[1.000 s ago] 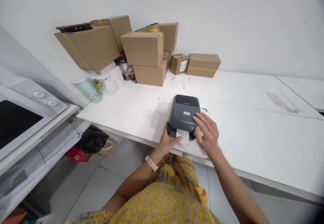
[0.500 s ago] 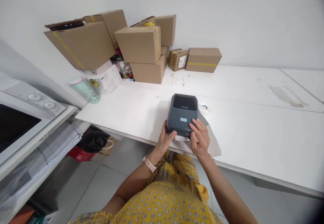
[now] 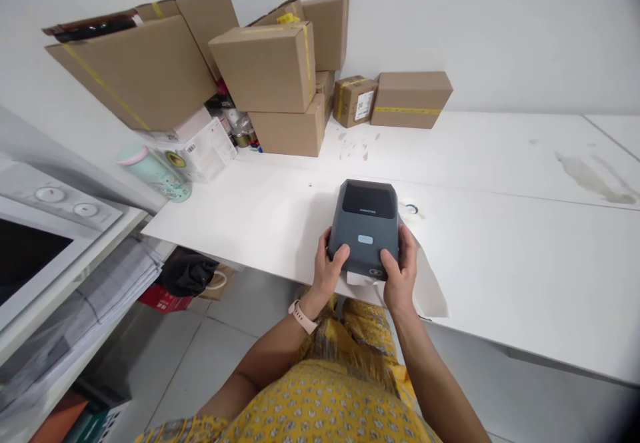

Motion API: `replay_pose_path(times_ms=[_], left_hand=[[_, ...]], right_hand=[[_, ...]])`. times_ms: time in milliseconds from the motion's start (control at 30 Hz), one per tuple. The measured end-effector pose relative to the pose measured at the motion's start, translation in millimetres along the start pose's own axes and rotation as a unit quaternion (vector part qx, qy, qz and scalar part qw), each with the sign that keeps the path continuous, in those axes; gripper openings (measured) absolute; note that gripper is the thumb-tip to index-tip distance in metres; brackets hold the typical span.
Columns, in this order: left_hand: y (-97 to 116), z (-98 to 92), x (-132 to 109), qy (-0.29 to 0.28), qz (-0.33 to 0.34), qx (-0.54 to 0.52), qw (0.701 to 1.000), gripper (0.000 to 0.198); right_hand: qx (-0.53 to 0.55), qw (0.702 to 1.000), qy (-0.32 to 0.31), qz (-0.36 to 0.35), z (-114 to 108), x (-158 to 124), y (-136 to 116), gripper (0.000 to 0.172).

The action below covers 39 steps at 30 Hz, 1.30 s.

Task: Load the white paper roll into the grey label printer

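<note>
A dark grey box-shaped device point(image 3: 364, 229) with a black window and a small light-blue button is at the front edge of the white table. My left hand point(image 3: 327, 264) grips its left side, thumb on top. Around its right side is my right hand point(image 3: 401, 268), thumb also on top and fingers along the side. White paper point(image 3: 430, 289) shows beneath the device and to its right. A small round roll or sticker point(image 3: 411, 209) lies just right of the device. The device's underside is hidden.
Cardboard boxes point(image 3: 267, 73) are stacked at the back left, and a smaller box point(image 3: 354, 101) and a long box point(image 3: 411, 99) stand by the wall. A mint tumbler point(image 3: 157, 175) leans at the left. A microwave point(image 3: 50, 229) sits on a shelf at far left.
My right hand has shifted from the device's top front right corner to its right side, with the thumb now on top. The view has moved slightly closer.
</note>
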<state>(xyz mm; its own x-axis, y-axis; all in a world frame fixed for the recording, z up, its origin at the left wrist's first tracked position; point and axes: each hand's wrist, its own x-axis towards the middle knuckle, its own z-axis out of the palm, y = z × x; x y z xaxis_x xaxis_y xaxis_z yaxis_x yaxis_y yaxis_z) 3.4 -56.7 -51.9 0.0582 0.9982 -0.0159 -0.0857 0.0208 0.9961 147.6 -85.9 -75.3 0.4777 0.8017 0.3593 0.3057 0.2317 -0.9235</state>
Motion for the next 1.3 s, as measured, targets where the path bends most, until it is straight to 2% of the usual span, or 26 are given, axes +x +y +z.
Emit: replay_pose_path(times_ms=[200, 433, 500, 600, 633, 700, 767, 800, 867, 967, 1100, 1300], left_hand=[[0.6, 3.1, -0.6, 0.016, -0.009, -0.01, 1.0, 0.061], [-9.7, 7.7, 4.6, 0.025, 0.03, -0.049, 0.998, 0.059], [-6.3, 5.6, 6.0, 0.016, 0.031, -0.046, 0.998, 0.06], [1.4, -3.2, -2.6, -0.007, 0.004, -0.036, 0.999, 0.06], [2.9, -7.2, -9.7, 0.002, -0.009, -0.031, 0.999, 0.059], [2.2, -14.8, -28.7, 0.059, -0.033, -0.017, 0.998, 0.051], [-2.5, -19.5, -48.8, 0.118, -0.06, -0.008, 0.991, 0.038], [-5.3, -20.0, -57.1, 0.108, -0.082, -0.012, 0.991, 0.037], [-9.6, -17.2, -66.9, 0.04, -0.124, -0.029, 0.991, 0.047], [-9.9, -7.5, -65.8, -0.045, -0.133, -0.045, 0.989, 0.05], [-5.0, 1.8, -55.6, -0.057, -0.117, -0.03, 0.991, 0.043], [-7.2, 1.3, -54.6, -0.052, -0.091, 0.01, 0.994, 0.044]], right_hand=[[0.016, 0.994, -0.052, 0.097, -5.5, -3.9, 15.2, 0.073], [0.099, 0.987, -0.046, 0.117, -2.6, -3.3, 7.0, 0.078], [0.083, 0.992, -0.036, 0.086, -2.0, -0.7, 0.9, 0.074], [-0.007, 1.0, -0.018, -0.011, -5.0, 0.7, -11.2, 0.058], [-0.039, 0.998, -0.017, -0.043, -7.0, -0.4, -14.8, 0.051], [-0.082, 0.992, -0.031, -0.086, -11.8, -5.5, -19.5, 0.042], [-0.094, 0.989, -0.054, -0.103, -16.3, -12.8, -19.7, 0.041], [-0.098, 0.988, -0.062, -0.107, -18.2, -16.3, -18.5, 0.042], [-0.111, 0.986, -0.062, -0.112, -20.8, -21.5, -14.8, 0.046], [-0.139, 0.981, -0.055, -0.121, -22.8, -23.8, -10.1, 0.046], [-0.163, 0.976, -0.059, -0.128, -24.6, -22.5, -7.4, 0.046], [-0.169, 0.973, -0.055, -0.147, -25.6, -24.0, -7.3, 0.044]])
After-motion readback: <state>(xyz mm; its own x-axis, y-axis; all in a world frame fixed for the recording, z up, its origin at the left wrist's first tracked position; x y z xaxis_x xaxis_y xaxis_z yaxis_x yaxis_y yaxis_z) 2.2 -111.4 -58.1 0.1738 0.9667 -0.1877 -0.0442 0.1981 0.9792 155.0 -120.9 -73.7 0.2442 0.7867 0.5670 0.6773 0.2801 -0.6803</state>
